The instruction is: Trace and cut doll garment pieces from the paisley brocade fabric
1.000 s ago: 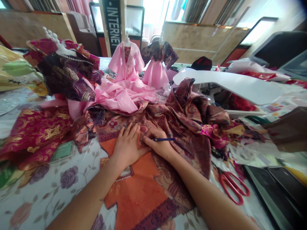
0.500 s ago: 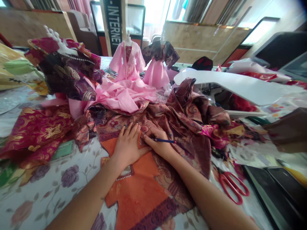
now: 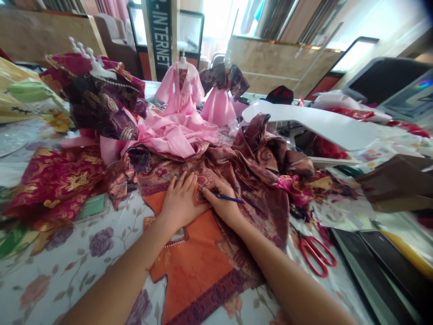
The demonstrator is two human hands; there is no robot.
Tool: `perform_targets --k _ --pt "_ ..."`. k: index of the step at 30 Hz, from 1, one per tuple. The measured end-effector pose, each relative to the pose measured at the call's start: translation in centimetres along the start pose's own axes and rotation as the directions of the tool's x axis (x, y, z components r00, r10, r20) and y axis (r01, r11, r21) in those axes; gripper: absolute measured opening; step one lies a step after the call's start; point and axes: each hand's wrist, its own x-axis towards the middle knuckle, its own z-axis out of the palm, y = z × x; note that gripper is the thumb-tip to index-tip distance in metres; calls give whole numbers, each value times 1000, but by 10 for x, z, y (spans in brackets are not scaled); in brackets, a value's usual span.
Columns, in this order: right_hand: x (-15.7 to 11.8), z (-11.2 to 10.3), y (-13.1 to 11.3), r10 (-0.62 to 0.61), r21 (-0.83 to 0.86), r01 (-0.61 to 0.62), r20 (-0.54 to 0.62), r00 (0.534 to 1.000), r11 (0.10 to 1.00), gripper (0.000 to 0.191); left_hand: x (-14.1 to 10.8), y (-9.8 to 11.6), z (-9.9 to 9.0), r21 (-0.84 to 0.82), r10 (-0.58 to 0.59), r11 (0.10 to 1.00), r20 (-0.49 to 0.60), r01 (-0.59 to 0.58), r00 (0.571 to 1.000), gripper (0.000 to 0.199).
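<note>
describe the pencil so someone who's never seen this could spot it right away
Find the flower-print cover on the table, then the paisley cloth spread over it. The right hand resting there pinches a slim blue pencil, the one thin, straight thing among the folds of cloth.

The orange fabric [image 3: 189,266] has a dark purple patterned border, the maroon-brown silk [image 3: 260,158] swirls with paisley, and the crimson brocade [image 3: 54,180] bears gold scrolls. The pencil [image 3: 230,197] is blue, the doll dress [image 3: 179,131] plain pink, the scissors [image 3: 313,255] red-handled, and the white cover [image 3: 43,280] mauve-rosed
</note>
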Motion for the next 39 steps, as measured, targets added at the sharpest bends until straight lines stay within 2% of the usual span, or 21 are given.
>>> perform_targets --k 7,12,16,20,25,29,34,39 --pt "-1 -3 1 -7 10 6 62 998 1000 16 0 0 -1 6 5 1000 -1 -5 1000 77" --pt "-1 -3 1 12 14 -13 50 999 1000 17 1 0 0 10 1 1000 16 -2 1000 78" --pt "-1 -4 1 6 34 -9 98 995 999 18 1 0 1 12 1 1000 25 -1 1000 77" --pt "-1 -5 0 16 33 -19 75 997 999 16 1 0 2 13 -3 1000 22 3 1000 79" --pt "0 -5 0 3 48 -8 111 994 999 19 2 0 1 7 6 1000 27 -6 1000 83" --pt "0 -5 0 14 43 -18 80 997 999 17 2 0 1 8 -3 1000 24 3 1000 84" --pt "0 -6 0 -8 58 1 125 992 998 22 1 0 1 4 1 1000 31 -1 1000 86" --pt "-1 -5 0 16 54 -22 100 995 998 16 1 0 1 0 -3 1000 35 3 999 84"
